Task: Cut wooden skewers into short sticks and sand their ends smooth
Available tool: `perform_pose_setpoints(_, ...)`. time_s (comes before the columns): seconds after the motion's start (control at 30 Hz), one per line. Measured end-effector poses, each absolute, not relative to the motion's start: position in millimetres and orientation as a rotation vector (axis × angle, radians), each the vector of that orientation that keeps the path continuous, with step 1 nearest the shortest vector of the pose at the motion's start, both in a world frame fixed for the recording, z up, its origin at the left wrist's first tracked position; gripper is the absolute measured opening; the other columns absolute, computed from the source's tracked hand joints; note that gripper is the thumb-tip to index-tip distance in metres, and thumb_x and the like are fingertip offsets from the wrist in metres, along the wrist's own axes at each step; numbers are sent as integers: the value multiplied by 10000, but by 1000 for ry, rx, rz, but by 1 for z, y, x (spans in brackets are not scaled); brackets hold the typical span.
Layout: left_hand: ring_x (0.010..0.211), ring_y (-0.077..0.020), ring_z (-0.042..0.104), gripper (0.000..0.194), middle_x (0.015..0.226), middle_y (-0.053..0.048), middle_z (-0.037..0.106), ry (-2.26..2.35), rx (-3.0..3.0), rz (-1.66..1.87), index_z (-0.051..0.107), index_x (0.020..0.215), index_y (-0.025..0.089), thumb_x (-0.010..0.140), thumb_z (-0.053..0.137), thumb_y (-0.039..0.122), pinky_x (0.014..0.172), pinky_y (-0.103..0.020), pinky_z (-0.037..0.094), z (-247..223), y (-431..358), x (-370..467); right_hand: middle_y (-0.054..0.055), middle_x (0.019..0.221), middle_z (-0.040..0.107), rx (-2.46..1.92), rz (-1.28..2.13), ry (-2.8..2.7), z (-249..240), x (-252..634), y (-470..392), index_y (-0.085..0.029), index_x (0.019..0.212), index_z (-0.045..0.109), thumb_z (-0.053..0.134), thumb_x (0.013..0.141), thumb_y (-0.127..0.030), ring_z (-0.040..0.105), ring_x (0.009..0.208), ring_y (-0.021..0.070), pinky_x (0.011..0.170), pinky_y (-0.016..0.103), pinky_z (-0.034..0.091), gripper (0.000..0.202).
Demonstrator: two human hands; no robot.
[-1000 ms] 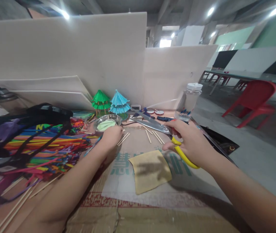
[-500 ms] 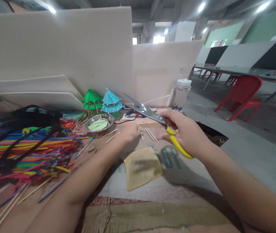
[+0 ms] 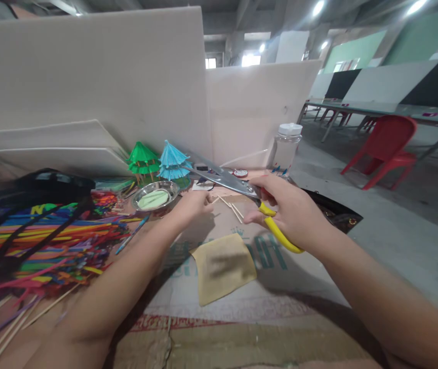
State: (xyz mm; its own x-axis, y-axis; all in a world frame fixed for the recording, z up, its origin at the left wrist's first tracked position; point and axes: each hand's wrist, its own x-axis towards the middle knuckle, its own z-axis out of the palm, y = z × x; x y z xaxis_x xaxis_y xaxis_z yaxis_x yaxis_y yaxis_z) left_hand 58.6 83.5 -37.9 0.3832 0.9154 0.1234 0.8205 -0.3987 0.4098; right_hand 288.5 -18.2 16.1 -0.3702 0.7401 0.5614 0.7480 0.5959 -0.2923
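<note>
My right hand [image 3: 286,207] is closed on yellow-handled scissors [image 3: 238,184], whose blades are spread and point up to the left. Over the cardboard, my left hand [image 3: 199,203] pinches a thin wooden stick [image 3: 216,200] at its fingertips. Several short sticks [image 3: 237,212] lie between the two hands. Nearer to me, a yellowish square sheet [image 3: 224,269] rests on the printed cardboard [image 3: 157,302]. A metal dish [image 3: 155,196] with pale green pieces stands just left of my left hand.
Green [image 3: 142,159] and blue [image 3: 173,160] paper-roofed models stand behind the dish. Colourful strips [image 3: 50,230] and a pen [image 3: 132,234] lie at the left. A clear jar [image 3: 285,148], a black bag [image 3: 334,210] and a red chair [image 3: 382,146] are at the right.
My left hand has shifted slightly left and up, and a stick now shows at its fingertips. The sticks left of it are no longer visible. The scissors remain in my right hand.
</note>
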Motion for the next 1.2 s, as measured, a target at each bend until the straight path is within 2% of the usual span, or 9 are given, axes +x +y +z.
perform_pose_setpoints(0.07,775,-174,649,205,834,-38,705,1440,2345,603,704,1043,144,924,561,231,750,-288,513,-28,74,48,112,1106,683,-1156,-29,-2138,15,289,-18,-188,1260,591,599,836,-722,586,786,216,680,332,443,682)
perform_pose_setpoints(0.2,920,-172,645,329,1005,-44,707,1228,2294,847,658,1155,167,957,399,213,812,-263,492,-12,42,34,81,925,672,-1139,-106,-2097,8,290,-14,-182,1235,607,563,841,-746,565,731,214,638,326,436,690)
perform_pose_setpoints(0.37,922,-174,600,267,969,-33,668,1023,2017,1201,680,979,203,1013,454,341,819,-272,460,-10,3,28,40,808,607,-1087,-120,-2070,2,282,-12,-200,1155,624,557,835,-757,508,648,187,583,304,404,645)
perform_pose_setpoints(0.5,735,-137,533,262,783,6,580,898,1915,1252,691,1089,233,1026,489,387,671,-249,415,-11,-9,25,30,788,582,-1012,-149,-2133,2,277,-14,-218,1147,629,479,835,-798,500,648,187,602,306,401,675)
perform_pose_setpoints(0.6,734,-126,548,206,755,22,573,832,1878,1253,647,1088,233,1041,481,344,709,-253,434,-9,-15,23,24,770,570,-1042,-135,-2156,0,275,-14,-226,1138,643,478,802,-821,497,655,192,634,318,409,702)
perform_pose_setpoints(0.7,827,-132,588,183,861,1,634,770,1817,1279,600,1009,224,1050,466,342,786,-269,456,-5,-21,23,35,777,586,-1066,-121,-2166,-2,273,-14,-205,1109,648,499,791,-829,500,658,191,633,320,412,715)
perform_pose_setpoints(0.87,832,-132,582,149,885,-1,629,759,1832,1357,607,1034,233,1042,489,323,758,-253,451,-2,-25,21,86,872,637,-1012,-109,-2212,-3,270,-18,-163,1189,621,432,782,-867,552,717,213,638,328,435,835)
perform_pose_setpoints(1.03,910,-158,622,206,933,-26,685,832,2030,1406,659,871,194,1017,538,275,823,-270,463,-2,-24,19,137,1035,677,-1018,34,-2242,-3,266,-21,-177,1248,617,414,752,-889,618,940,278,803,402,487,892)
perform_pose_setpoints(1.2,942,-145,651,152,1009,-19,732,793,2127,1463,703,888,201,985,586,205,821,-249,484,-1,-24,18,121,989,687,-1026,84,-2227,-4,265,-21,-192,1222,631,428,738,-895,624,930,286,788,408,489,878)
